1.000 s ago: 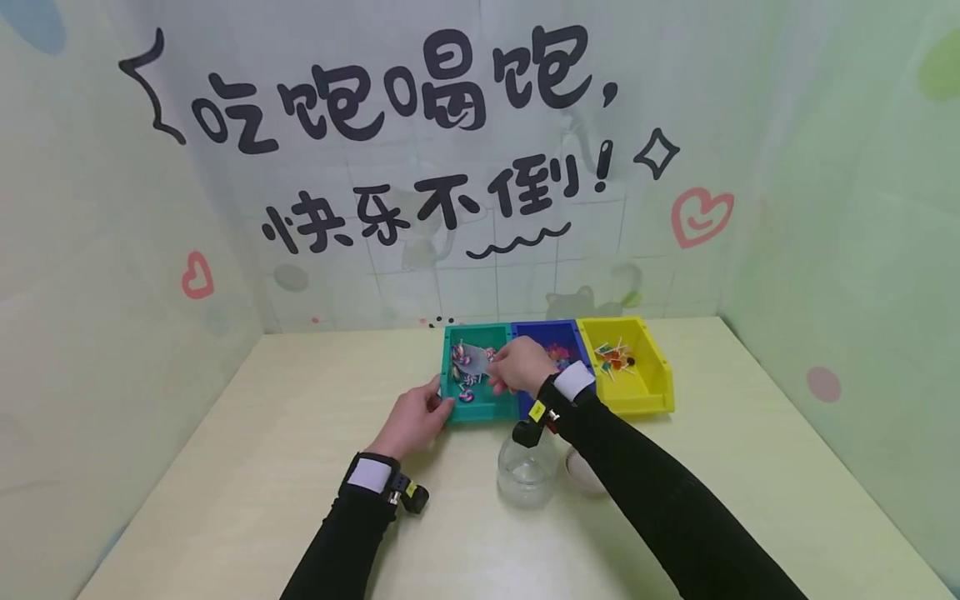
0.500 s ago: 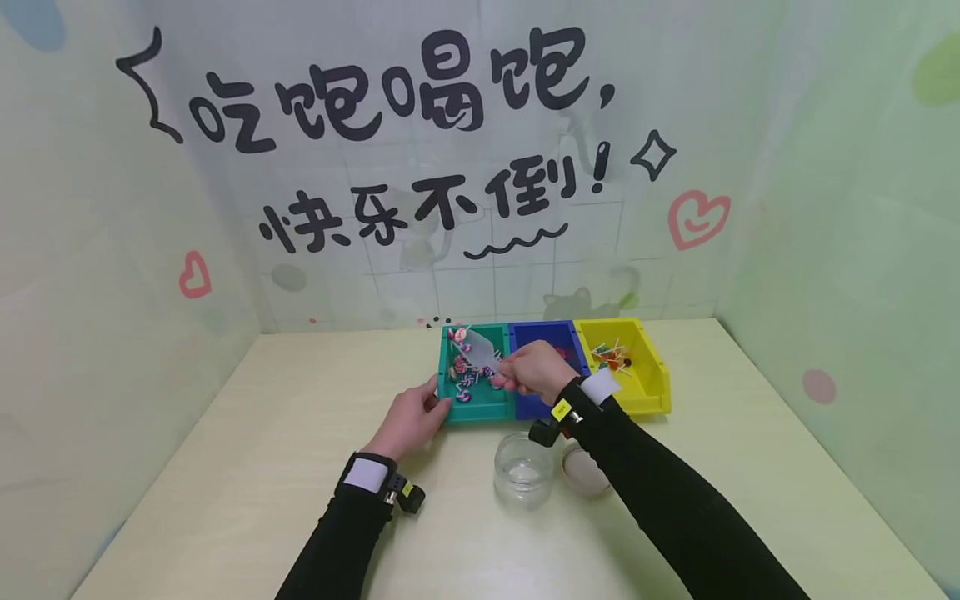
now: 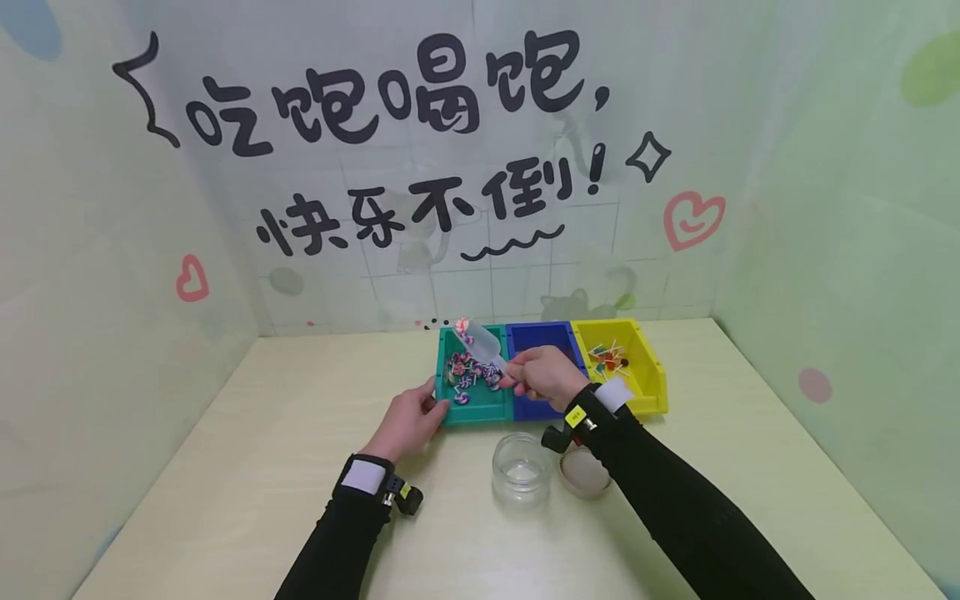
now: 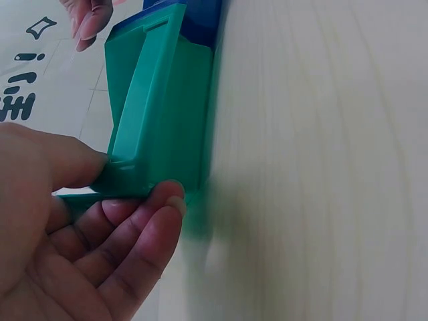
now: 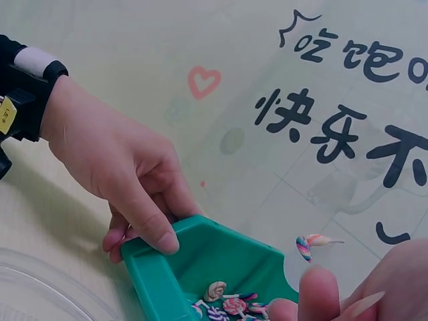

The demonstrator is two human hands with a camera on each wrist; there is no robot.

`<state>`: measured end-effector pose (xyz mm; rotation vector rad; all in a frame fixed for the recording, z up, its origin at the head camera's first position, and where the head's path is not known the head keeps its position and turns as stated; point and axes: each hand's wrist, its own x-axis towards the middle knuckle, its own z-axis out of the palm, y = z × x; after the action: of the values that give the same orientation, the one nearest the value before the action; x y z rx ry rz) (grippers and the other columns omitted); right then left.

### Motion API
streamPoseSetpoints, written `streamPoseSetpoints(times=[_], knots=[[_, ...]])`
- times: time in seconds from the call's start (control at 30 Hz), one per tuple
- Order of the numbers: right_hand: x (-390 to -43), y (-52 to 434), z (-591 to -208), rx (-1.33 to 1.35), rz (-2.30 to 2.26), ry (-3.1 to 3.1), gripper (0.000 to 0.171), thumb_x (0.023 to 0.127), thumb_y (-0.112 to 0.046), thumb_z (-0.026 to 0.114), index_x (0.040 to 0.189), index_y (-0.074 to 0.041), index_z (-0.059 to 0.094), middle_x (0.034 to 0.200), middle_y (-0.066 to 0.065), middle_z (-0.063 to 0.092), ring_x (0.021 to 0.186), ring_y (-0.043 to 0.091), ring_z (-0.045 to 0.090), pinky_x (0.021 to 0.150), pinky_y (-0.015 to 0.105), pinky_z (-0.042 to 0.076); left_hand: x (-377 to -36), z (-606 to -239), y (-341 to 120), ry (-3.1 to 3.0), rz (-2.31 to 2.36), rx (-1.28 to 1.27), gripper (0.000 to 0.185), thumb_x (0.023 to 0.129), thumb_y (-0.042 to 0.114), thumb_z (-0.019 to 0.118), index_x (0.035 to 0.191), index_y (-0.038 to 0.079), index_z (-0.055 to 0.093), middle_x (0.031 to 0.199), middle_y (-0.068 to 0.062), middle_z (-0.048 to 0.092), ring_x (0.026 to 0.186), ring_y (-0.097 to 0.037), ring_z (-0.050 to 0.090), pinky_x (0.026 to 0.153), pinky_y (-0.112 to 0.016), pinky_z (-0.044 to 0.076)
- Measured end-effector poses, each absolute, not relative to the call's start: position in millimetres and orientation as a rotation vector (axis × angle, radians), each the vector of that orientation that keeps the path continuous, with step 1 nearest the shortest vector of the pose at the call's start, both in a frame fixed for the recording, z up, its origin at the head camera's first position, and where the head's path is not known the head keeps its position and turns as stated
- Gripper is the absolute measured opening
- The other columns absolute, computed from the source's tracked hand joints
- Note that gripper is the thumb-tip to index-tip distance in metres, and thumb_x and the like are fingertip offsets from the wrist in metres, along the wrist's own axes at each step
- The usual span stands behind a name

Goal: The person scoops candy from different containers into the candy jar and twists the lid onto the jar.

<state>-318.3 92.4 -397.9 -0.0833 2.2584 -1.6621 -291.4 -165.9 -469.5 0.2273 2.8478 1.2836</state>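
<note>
My right hand (image 3: 551, 372) pinches the handle of a small translucent scoop (image 3: 483, 344), tilted over the green bin (image 3: 487, 410). Swirled mini lollipops (image 3: 462, 327) show at the scoop's far end; in the right wrist view, one striped lollipop (image 5: 314, 244) stands out past the fingers. More swirled lollipops (image 5: 234, 305) lie on the bin's floor. My left hand (image 3: 405, 425) grips the bin's front left corner. In the left wrist view, the thumb (image 4: 77, 164) presses the rim while the fingers (image 4: 137, 257) curl against the outer side.
A blue bin (image 3: 542, 332) adjoins the green one, its contents mostly hidden by the right hand. Beyond it is a yellow bin (image 3: 648, 379) with stick candies (image 3: 610, 358). An uncovered glass jar (image 3: 521, 471) stands in front, beside a round lid (image 3: 585, 472). Printed curtains enclose the table.
My right hand has drawn the scoop up from the heap and moved slightly right, bringing lollipops up at its end. The left hand keeps its grip on the green bin.
</note>
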Motion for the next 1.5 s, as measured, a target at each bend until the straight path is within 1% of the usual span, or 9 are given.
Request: streamPoseSetpoints(times=[0.23, 0.3, 0.43, 0.57, 0.7, 0.9, 1.07, 1.3, 1.5], knots=[[-316, 99, -401, -0.056, -1.7, 2.239, 0.03, 0.114, -0.013, 0.059, 0.134, 0.007, 0.067, 0.108, 0.017, 0.079, 0.067, 0.01, 0.058, 0.054, 0.018, 0.038, -292, -469, -164, 2.855, 1.266, 0.242, 0.062, 0.112, 0.023, 0.064, 0.169, 0.009, 0.043, 0.088, -0.007, 0.067, 0.072, -0.017, 0.061, 0.063, -0.03, 0.05], [-316, 101, -402, -0.057, -1.71, 2.234, 0.029, 0.114, -0.014, 0.06, 0.133, 0.006, 0.068, 0.109, 0.017, 0.079, 0.068, 0.01, 0.058, 0.054, 0.018, 0.039, -293, -468, -166, 2.863, 1.256, 0.241, 0.062, 0.112, 0.024, 0.065, 0.168, 0.009, 0.045, 0.089, -0.007, 0.067, 0.073, -0.018, 0.061, 0.064, -0.03, 0.05], [-313, 108, -398, -0.091, -1.71, 2.235, 0.029, 0.114, -0.016, 0.059, 0.133, 0.005, 0.067, 0.107, 0.014, 0.078, 0.068, 0.011, 0.059, 0.054, 0.018, 0.038, -292, -463, -171, 2.9, 1.239, 0.194, 0.064, 0.112, 0.034, 0.064, 0.166, 0.005, 0.046, 0.095, -0.009, 0.069, 0.075, -0.019, 0.063, 0.066, -0.031, 0.05], [-309, 117, -388, -0.134, -1.702, 2.253, 0.029, 0.115, -0.015, 0.056, 0.133, 0.005, 0.067, 0.108, 0.015, 0.077, 0.069, 0.013, 0.058, 0.054, 0.019, 0.038, -289, -451, -176, 2.997, 1.28, 0.106, 0.065, 0.112, 0.042, 0.062, 0.162, 0.003, 0.051, 0.106, -0.012, 0.071, 0.087, -0.023, 0.067, 0.071, -0.031, 0.053], [-307, 125, -379, -0.136, -1.696, 2.284, 0.03, 0.116, -0.016, 0.055, 0.135, 0.004, 0.067, 0.113, 0.019, 0.075, 0.071, 0.015, 0.059, 0.056, 0.021, 0.04, -284, -440, -179, 3.088, 1.363, 0.104, 0.058, 0.112, 0.04, 0.061, 0.157, 0.004, 0.058, 0.114, -0.015, 0.07, 0.102, -0.028, 0.065, 0.08, -0.032, 0.054], [-301, 135, -374, -0.125, -1.696, 2.296, 0.034, 0.116, -0.016, 0.055, 0.14, 0.005, 0.064, 0.118, 0.022, 0.072, 0.072, 0.016, 0.059, 0.058, 0.021, 0.043, -275, -430, -179, 3.105, 1.456, 0.155, 0.052, 0.113, 0.036, 0.062, 0.155, 0.006, 0.061, 0.12, -0.016, 0.07, 0.109, -0.03, 0.066, 0.084, -0.033, 0.056], [-295, 141, -374, -0.113, -1.717, 2.3, 0.031, 0.116, -0.016, 0.055, 0.137, 0.005, 0.064, 0.115, 0.021, 0.071, 0.073, 0.015, 0.059, 0.059, 0.02, 0.045, -272, -428, -176, 3.094, 1.446, 0.177, 0.052, 0.113, 0.036, 0.062, 0.155, 0.007, 0.061, 0.123, -0.016, 0.07, 0.113, -0.03, 0.067, 0.088, -0.035, 0.058], [-290, 152, -372, -0.105, -1.738, 2.344, 0.028, 0.116, -0.018, 0.054, 0.133, 0.002, 0.065, 0.101, 0.009, 0.07, 0.072, 0.014, 0.059, 0.058, 0.02, 0.045, -270, -426, -174, 3.082, 1.438, 0.206, 0.05, 0.114, 0.035, 0.061, 0.154, 0.007, 0.062, 0.126, -0.016, 0.07, 0.117, -0.032, 0.067, 0.096, -0.044, 0.06], [-285, 162, -370, -0.115, -1.763, 2.336, 0.029, 0.117, -0.021, 0.054, 0.133, 0.001, 0.064, 0.097, 0.004, 0.07, 0.07, 0.014, 0.057, 0.057, 0.021, 0.043, -266, -425, -171, 3.055, 1.458, 0.229, 0.049, 0.113, 0.035, 0.061, 0.154, 0.008, 0.063, 0.127, -0.016, 0.069, 0.12, -0.032, 0.068, 0.1, -0.049, 0.061]])
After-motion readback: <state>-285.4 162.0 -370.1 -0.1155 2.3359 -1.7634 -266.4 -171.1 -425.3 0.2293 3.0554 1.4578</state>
